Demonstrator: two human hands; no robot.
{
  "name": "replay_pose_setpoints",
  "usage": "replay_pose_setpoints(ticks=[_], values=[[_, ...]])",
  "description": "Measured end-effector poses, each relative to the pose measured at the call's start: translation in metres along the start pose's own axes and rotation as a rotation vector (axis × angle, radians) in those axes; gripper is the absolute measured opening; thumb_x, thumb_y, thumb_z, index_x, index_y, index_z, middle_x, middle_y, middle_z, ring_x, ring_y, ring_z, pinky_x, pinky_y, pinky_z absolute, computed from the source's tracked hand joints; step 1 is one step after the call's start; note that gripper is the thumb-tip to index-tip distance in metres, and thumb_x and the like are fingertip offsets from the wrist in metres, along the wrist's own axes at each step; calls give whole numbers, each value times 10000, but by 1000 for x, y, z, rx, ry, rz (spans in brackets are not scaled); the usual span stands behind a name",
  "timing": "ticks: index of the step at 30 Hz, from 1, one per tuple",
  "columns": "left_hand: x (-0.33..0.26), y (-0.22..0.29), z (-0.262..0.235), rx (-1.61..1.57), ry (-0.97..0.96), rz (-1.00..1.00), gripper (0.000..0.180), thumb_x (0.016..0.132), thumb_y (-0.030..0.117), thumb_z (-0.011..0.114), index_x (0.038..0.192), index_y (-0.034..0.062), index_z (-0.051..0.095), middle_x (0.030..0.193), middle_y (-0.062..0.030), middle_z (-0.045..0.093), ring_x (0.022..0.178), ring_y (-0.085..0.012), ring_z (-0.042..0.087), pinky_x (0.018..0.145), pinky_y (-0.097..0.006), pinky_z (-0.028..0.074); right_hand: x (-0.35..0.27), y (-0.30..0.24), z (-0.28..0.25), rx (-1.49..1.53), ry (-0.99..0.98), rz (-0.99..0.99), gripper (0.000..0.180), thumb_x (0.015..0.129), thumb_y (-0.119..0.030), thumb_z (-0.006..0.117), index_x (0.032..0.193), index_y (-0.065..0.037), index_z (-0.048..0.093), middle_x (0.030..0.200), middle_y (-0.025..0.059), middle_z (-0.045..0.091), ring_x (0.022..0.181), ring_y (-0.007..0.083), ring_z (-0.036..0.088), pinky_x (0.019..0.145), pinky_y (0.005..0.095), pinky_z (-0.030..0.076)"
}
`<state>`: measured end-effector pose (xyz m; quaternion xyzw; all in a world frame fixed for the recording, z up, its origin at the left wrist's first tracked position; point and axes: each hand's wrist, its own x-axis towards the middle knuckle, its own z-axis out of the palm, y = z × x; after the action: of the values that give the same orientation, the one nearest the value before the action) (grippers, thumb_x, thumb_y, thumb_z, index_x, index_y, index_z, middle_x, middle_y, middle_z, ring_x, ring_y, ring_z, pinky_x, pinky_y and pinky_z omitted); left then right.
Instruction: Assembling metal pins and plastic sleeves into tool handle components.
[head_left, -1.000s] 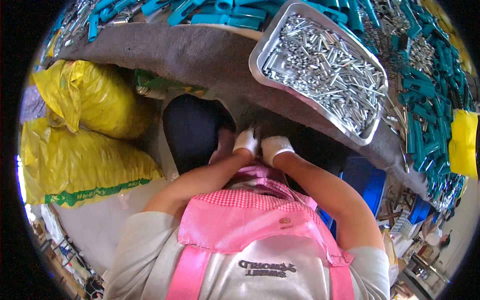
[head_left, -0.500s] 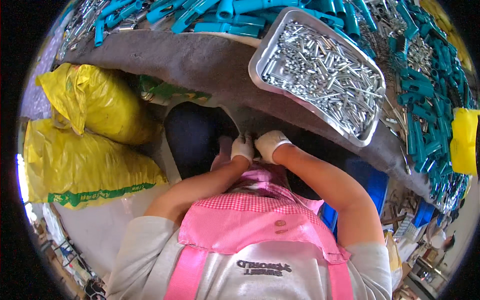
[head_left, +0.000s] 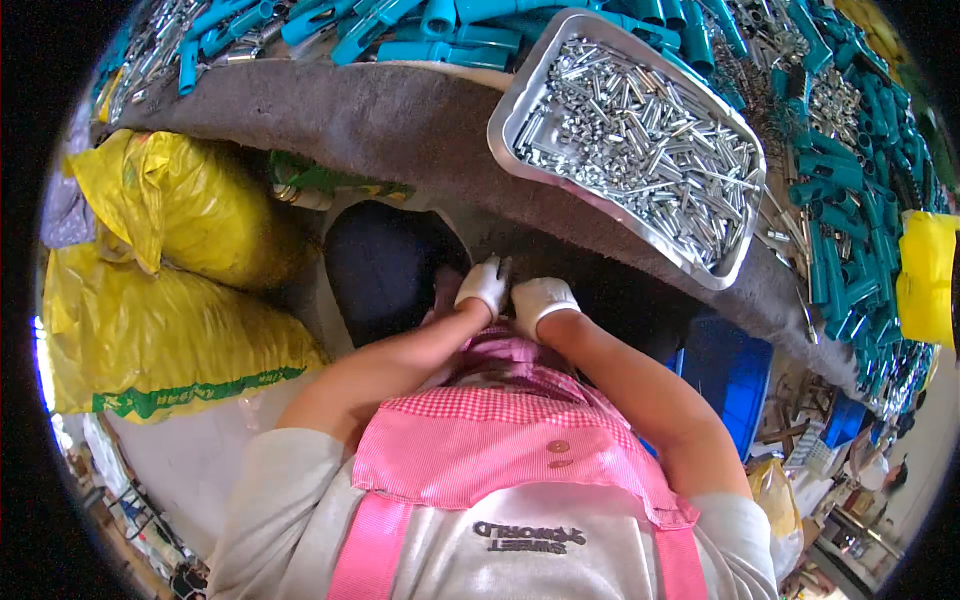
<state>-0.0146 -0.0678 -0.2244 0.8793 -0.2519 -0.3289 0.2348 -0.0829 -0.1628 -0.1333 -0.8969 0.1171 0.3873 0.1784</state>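
My left hand (head_left: 485, 284) and my right hand (head_left: 542, 300), both in white gloves, are close together over my lap, below the table's near edge. Both look closed, the left with fingers pressed together and the right curled like a fist. Whatever lies between them is hidden by the gloves and the shadow. Beneath my wrists is the pink apron (head_left: 500, 440). Beyond my right hand, a metal tray (head_left: 505, 135) full of small shiny metal pins and tubes overhangs the table edge.
Teal tubular parts (head_left: 440, 52) are heaped along the far side and right of the grey-covered table (head_left: 330, 115). Yellow sacks (head_left: 170, 330) are stacked at the left. A blue bin (head_left: 735, 385) stands under the table at the right, with a yellow object (head_left: 925, 280) at the far right.
My hands have shifted slightly, the left one turning at the wrist with its fingers more bent. The whole view has drifted a little; the tray and heaps look the same.
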Motion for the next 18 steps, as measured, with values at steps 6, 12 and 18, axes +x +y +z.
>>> replay_pose_setpoints(ticks=[6, 12, 18], values=[[11, -28, 38, -16, 110, -13, 460, 898, 412, 392, 918, 9, 615, 887, -243, 604, 844, -414, 575, 746, -495, 439, 15, 1, 28, 20, 67, 63, 236, 799, -172, 511, 920, -59, 680, 961, 172, 649, 902, 300, 637, 769, 395, 507], [5, 2, -1, 9, 16, 59, 462, 881, 426, 434, 931, 8, 623, 897, -246, 603, 849, -410, 575, 749, -485, 441, -6, -6, 6, 124, 32, 81, 230, 791, -192, 538, 903, -53, 683, 967, 180, 646, 918, 303, 632, 768, 404, 505], [14, 5, 20, 132, -97, 1, 437, 884, 397, 412, 922, 14, 619, 921, -241, 605, 872, -405, 576, 784, -474, 450, 18, 7, 60, 198, 156, 169, 253, 785, -217, 527, 896, -55, 686, 937, 176, 652, 867, 311, 643, 741, 410, 512]])
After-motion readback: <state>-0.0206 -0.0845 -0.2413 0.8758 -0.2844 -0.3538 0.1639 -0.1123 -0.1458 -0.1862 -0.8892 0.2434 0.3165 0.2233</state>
